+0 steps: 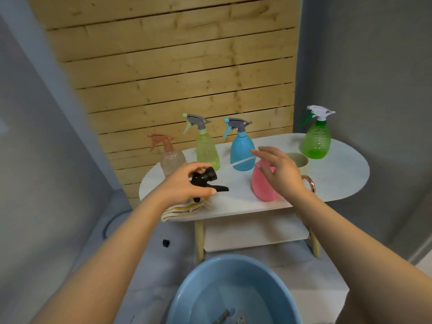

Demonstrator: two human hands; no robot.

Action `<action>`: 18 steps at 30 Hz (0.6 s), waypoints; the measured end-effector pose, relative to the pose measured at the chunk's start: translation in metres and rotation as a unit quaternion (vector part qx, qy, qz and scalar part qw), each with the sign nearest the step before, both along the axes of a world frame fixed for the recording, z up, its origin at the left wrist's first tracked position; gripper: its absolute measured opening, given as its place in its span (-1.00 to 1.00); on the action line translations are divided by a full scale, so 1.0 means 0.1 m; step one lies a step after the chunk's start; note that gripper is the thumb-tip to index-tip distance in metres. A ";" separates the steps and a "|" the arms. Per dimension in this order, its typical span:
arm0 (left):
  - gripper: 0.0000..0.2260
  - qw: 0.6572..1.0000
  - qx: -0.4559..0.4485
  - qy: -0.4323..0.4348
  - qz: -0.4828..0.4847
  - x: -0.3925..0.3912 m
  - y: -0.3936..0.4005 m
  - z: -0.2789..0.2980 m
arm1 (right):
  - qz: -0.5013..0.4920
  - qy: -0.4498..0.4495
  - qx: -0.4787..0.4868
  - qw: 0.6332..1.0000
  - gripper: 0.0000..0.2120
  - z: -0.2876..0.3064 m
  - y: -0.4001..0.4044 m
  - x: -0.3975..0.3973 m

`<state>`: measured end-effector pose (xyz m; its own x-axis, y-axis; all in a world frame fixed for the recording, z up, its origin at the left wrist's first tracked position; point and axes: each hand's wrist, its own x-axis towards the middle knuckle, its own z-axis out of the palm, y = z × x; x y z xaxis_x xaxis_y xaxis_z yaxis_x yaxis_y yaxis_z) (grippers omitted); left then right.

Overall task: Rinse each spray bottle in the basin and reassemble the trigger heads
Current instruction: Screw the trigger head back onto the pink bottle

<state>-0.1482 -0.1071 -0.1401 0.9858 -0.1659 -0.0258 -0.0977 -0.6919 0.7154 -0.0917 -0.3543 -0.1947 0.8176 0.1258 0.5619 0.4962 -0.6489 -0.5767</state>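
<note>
A black trigger head point(205, 181) was pinched by the left hand point(187, 183) over the white oval table point(339, 181); the right hand point(278, 170) was spread by the pink bottle point(263, 188), wood slats point(173, 66) behind.

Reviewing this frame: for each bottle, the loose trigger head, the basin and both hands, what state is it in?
Clear bottle: upright, head on.
Yellow bottle: upright, head on.
Blue bottle: upright, head on.
Green bottle: upright, head on.
Pink bottle: on the table, no head.
Black trigger head: off, gripped by left hand.
Right hand: open, at the pink bottle.
Basin: on the floor, holds water.
</note>
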 end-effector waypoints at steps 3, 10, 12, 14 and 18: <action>-0.38 1.000 -0.017 -0.019 -0.015 0.02 -0.05 0.08 | -0.014 -0.018 0.011 1.000 -0.77 0.03 0.03 0.03; -0.45 0.992 -0.082 -0.095 0.005 0.28 -0.34 0.26 | -0.097 0.020 0.090 0.991 -0.84 0.03 -0.05 0.23; -0.47 0.987 -0.104 -0.119 0.013 0.37 -0.45 0.30 | -0.121 0.053 0.085 0.988 -0.82 -0.03 -0.06 0.32; -0.49 0.980 -0.145 -0.132 0.020 0.44 -0.55 0.34 | -0.123 0.073 0.101 0.985 -0.82 -0.06 -0.06 0.37; -0.51 0.968 -0.213 -0.130 0.026 0.57 -0.70 0.36 | -0.101 0.076 0.139 0.982 -0.85 -0.03 -0.05 0.37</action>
<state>-0.0914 -0.1774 -0.1039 0.9572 -0.0563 0.2839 -0.2853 -0.3479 0.8931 -0.0543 -0.3589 -0.1981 0.8870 -0.1886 0.4215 0.2683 -0.5326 -0.8028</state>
